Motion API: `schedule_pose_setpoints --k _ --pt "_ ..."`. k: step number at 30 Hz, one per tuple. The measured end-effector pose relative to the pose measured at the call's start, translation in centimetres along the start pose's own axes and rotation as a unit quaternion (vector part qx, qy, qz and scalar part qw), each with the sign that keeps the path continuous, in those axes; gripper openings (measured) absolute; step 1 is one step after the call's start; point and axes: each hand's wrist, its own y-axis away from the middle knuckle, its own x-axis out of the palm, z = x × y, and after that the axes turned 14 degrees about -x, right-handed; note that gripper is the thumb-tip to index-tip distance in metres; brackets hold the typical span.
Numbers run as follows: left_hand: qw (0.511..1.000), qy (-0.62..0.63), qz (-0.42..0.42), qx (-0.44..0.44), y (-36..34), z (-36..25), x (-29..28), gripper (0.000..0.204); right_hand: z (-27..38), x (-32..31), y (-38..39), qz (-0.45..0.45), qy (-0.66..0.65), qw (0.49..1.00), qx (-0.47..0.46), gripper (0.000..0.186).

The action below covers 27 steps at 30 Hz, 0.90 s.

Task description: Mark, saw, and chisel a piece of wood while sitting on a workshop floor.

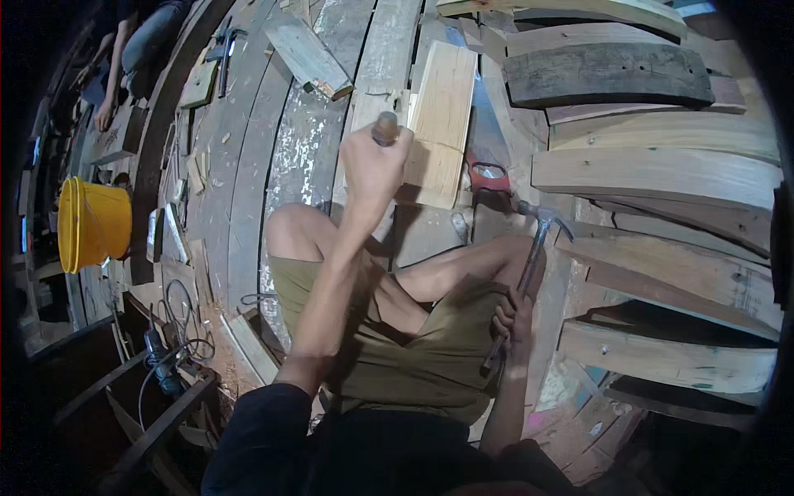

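My left hand (372, 165) is closed around the round wooden handle of what looks like a chisel (385, 128), held upright with the handle end facing me; its blade is hidden below my fist. Right beside that fist lies a pale, flat wooden board (442, 124), with a line across it. In my right hand (514, 317), near my knee, I grip a claw hammer (538, 240) by its shaft, head pointing away from me. A handsaw with a red handle (488, 175) rests along the board's right side.
Curved timber pieces (653, 174) are stacked along the right. On the left stand a yellow bucket (95, 223) and a corded power tool (161, 360). Another hammer (223, 58) and a short plank (308, 54) lie farther off. Another person's hand (105, 114) shows at the upper left.
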Motion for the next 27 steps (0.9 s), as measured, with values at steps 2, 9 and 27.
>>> schedule_pose_setpoints --k 2,9,27 --pt "0.988 -0.114 -0.024 0.104 0.0 2.1 2.5 0.022 -0.5 -0.1 -0.1 -0.010 -0.015 1.000 0.012 0.028" --pt "0.947 -0.302 0.013 0.107 2.2 4.3 7.9 0.044 -0.8 -1.6 -0.4 0.045 -0.054 0.998 -0.003 0.024" --pt "0.821 -0.425 0.263 0.278 -6.0 7.5 -0.4 0.058 0.4 -1.3 0.1 0.042 -0.133 0.990 -0.002 0.015"
